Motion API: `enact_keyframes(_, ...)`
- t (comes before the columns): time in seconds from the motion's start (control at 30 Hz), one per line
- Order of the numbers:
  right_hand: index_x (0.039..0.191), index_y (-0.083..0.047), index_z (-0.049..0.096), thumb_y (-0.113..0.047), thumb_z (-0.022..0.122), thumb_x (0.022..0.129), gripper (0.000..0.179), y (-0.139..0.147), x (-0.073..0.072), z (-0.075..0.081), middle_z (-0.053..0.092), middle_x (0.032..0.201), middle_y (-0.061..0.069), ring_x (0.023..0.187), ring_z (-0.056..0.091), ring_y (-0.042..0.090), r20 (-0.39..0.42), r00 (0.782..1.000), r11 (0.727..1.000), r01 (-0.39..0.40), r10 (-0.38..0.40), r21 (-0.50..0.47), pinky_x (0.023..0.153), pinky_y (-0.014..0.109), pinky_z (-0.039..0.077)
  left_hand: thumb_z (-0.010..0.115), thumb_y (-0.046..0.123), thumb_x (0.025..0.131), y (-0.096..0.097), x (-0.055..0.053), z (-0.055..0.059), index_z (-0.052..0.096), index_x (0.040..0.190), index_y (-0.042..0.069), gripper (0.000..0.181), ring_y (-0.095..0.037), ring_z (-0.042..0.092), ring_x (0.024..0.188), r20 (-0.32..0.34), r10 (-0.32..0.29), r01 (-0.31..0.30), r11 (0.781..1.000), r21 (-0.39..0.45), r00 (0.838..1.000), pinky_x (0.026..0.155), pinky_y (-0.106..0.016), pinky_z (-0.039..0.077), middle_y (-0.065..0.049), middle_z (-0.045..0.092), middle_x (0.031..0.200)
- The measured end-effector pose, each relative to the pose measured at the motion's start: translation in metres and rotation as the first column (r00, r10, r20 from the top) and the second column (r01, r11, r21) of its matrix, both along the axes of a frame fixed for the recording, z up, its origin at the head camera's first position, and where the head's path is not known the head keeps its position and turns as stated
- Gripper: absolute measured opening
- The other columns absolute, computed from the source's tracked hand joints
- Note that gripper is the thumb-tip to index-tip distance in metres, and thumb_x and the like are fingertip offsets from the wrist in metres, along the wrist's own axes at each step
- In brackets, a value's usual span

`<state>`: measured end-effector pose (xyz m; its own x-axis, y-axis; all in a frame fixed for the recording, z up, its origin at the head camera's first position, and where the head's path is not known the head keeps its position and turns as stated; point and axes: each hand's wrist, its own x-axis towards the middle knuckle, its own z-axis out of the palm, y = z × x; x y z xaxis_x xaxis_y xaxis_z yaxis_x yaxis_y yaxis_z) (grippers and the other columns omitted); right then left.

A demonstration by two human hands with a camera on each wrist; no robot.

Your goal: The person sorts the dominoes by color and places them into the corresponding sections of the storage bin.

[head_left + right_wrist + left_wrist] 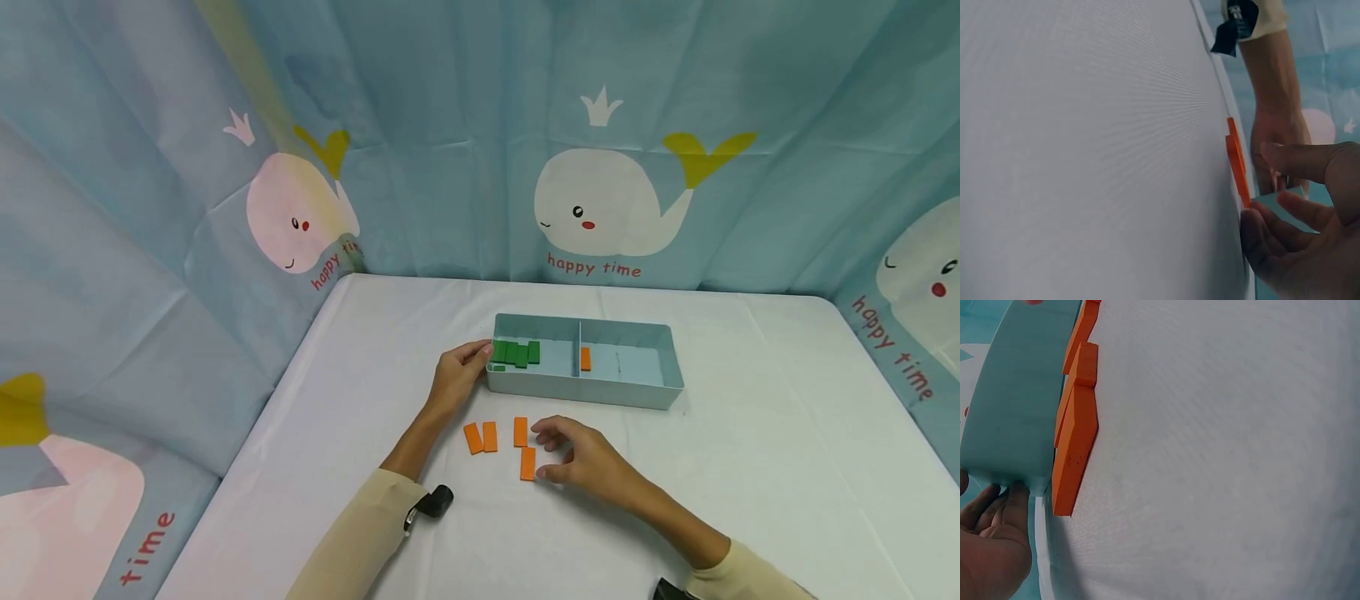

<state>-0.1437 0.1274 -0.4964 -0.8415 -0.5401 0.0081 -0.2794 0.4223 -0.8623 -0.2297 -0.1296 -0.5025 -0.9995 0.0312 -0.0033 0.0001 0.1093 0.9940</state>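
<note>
A pale blue-green divided box [622,398] stands on the white table. My left hand [456,377] holds its left end, fingers against the outer wall and thumb near the rim; the left wrist view shows these fingers [1017,503] at the box end. Several orange tiles lie in front of the box, among them a rear tile [521,432], a nearer tile [528,464] and a left pair [490,437]. Just right of them hovers my right hand [588,458], thumb and fingers parted with nothing between them. Whether a fingertip touches a tile is unclear.
Several green tiles [521,356] lie in the box's left compartment. One orange tile [586,359] is beside the divider [579,346] in the right compartment. A blue whale-print curtain [465,167] hangs behind the white tabletop [765,433].
</note>
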Motion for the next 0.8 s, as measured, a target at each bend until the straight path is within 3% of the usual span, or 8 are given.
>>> enact_keyframes(0.33, 0.131, -0.007, 0.068, -0.012, 0.092, 0.083, 0.054, -0.004, 0.002, -0.003, 0.072, 0.117, 0.002, 0.108, 0.064, 0.025, -0.012, 1.000, 1.000, -0.005, 0.005, 0.020, 0.082, 0.026, 0.057, 0.062, 0.032, 0.110, 0.000, 0.000, 0.000, 0.061, 0.146, -0.003, 0.050, -0.032, 0.064, 0.133, -0.015, -0.003, 0.003, 1.000, -0.006, 1.000, 0.110, -0.038, 0.054, -0.019, 0.066, 0.143)
enact_keyframes(0.43, 0.130, -0.006, 0.068, -0.011, 0.092, 0.083, 0.054, -0.005, 0.002, -0.003, 0.072, 0.117, 0.002, 0.108, 0.064, 0.025, -0.025, 1.000, 0.999, -0.014, 0.015, 0.028, 0.088, 0.029, 0.058, 0.063, 0.032, 0.109, 0.001, 0.000, 0.000, 0.061, 0.146, -0.003, 0.051, -0.032, 0.064, 0.133, -0.017, 0.001, -0.001, 1.000, -0.005, 1.000, 0.110, -0.038, 0.054, -0.019, 0.066, 0.143)
enact_keyframes(0.57, 0.129, -0.008, 0.068, -0.010, 0.093, 0.081, 0.054, -0.009, 0.003, -0.004, 0.071, 0.118, 0.001, 0.108, 0.063, 0.022, -0.075, 0.997, 0.998, -0.021, 0.026, 0.066, 0.097, 0.033, 0.057, 0.062, 0.032, 0.110, 0.001, 0.001, 0.001, 0.061, 0.146, -0.002, 0.050, -0.031, 0.065, 0.133, -0.007, 0.005, -0.005, 1.000, -0.012, 1.000, 0.109, -0.037, 0.055, -0.018, 0.067, 0.143)
enact_keyframes(0.8, 0.128, -0.012, 0.069, -0.008, 0.094, 0.078, 0.056, -0.017, 0.007, -0.005, 0.069, 0.123, -0.005, 0.112, 0.059, 0.015, -0.156, 0.987, 0.988, -0.003, 0.028, 0.157, 0.100, 0.034, 0.055, 0.062, 0.029, 0.110, 0.001, 0.001, 0.001, 0.062, 0.144, -0.004, 0.048, -0.033, 0.065, 0.132, -0.013, 0.004, -0.005, 1.000, -0.008, 1.000, 0.108, -0.037, 0.056, -0.020, 0.068, 0.140)
